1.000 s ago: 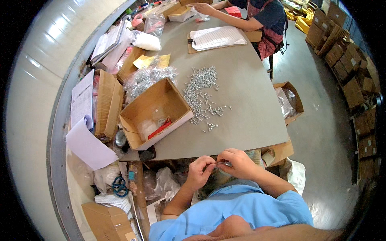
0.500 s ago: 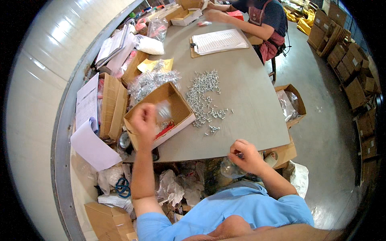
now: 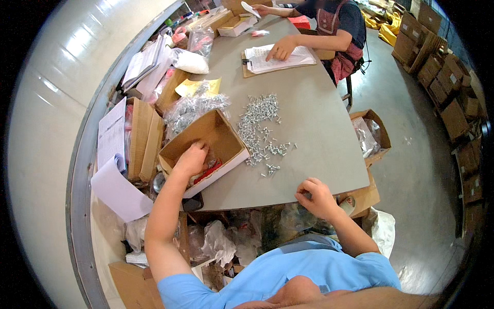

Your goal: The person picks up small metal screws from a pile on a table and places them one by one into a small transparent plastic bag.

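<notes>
**Fingers [image 3: 205, 146] inside an open box, loose screws just beside it**

The left hand [image 3: 191, 158] reaches over the near wall of the open cardboard box [image 3: 218, 131], its fingers bent downward; whether they are apart, together or clamped on something cannot be told. A red item [image 3: 214, 166] lies in the box near this hand. The right hand [image 3: 317, 198] is at the front edge of the grey table [image 3: 329, 139], its fingers curled toward the palm; anything they enclose is hidden.

The silvery screws [image 3: 260, 110] lie unconfined on the table, to the right of the box. A smaller cluster [image 3: 271, 169] lies nearer the front edge, between the box and the right hand, touching neither.

Principal hazards, as judged from this arrangement: (a) pressure of the left wrist on the box wall could slide the box, ploughing its right side into the screws; (b) the same shift could tip the dark flat object [image 3: 193, 203] at the box's near corner off the table; (c) a low sweep of the right hand could carry the small cluster over the edge, where the crumpled clear plastic [image 3: 220, 242] below would conceal fallen pieces; (d) fingers working by touch could snag the red item.
</notes>
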